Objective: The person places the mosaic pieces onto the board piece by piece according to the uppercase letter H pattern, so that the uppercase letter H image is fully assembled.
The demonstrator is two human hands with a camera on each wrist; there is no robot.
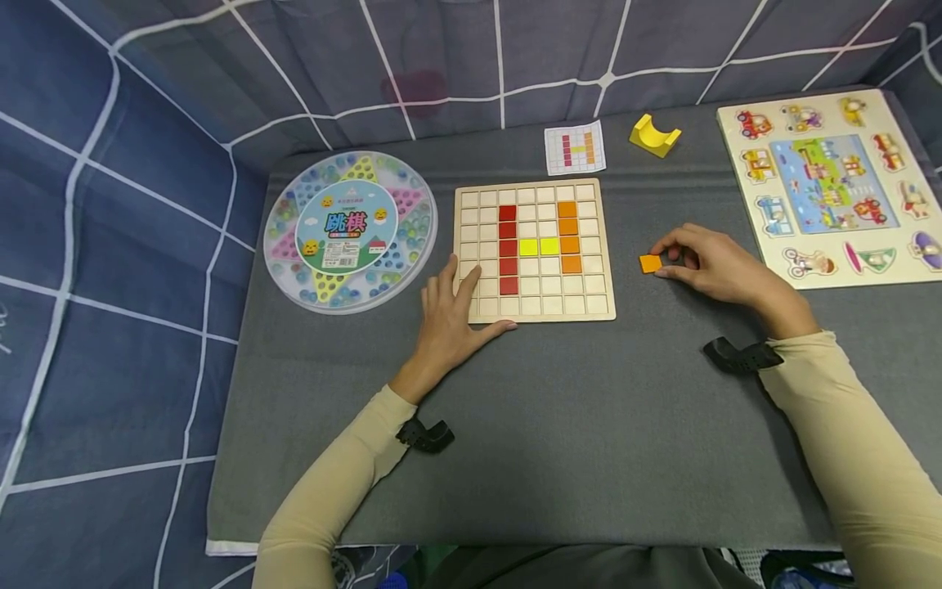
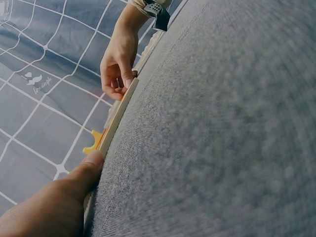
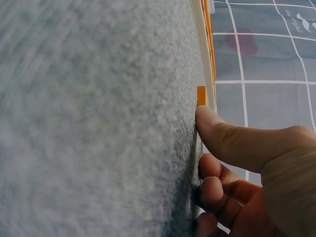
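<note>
On the grey-covered table lies a square wooden grid board [image 1: 531, 305]. Its cells bear a column of several red tiles [image 1: 508, 249], two yellow tiles [image 1: 539, 246] in a row, and a column of several orange tiles [image 1: 569, 244]. My left hand [image 1: 444, 327] rests at the board's lower left corner, fingers spread along the left side and thumb along the near edge. To the right of the board, my right hand [image 1: 710, 263] pinches a loose orange tile [image 1: 649, 263] between thumb and fingers, at the table surface. The right wrist view shows that tile's edge [image 3: 201, 94] beyond the thumb.
Behind the board lie a small printed card [image 1: 555, 166] with a coloured grid pattern and a yellow arched block [image 1: 651, 137]. A round Chinese checkers box [image 1: 423, 245] sits at the left. At the right lies a wooden picture puzzle board [image 1: 817, 274]. A tiled-pattern cloth hangs behind.
</note>
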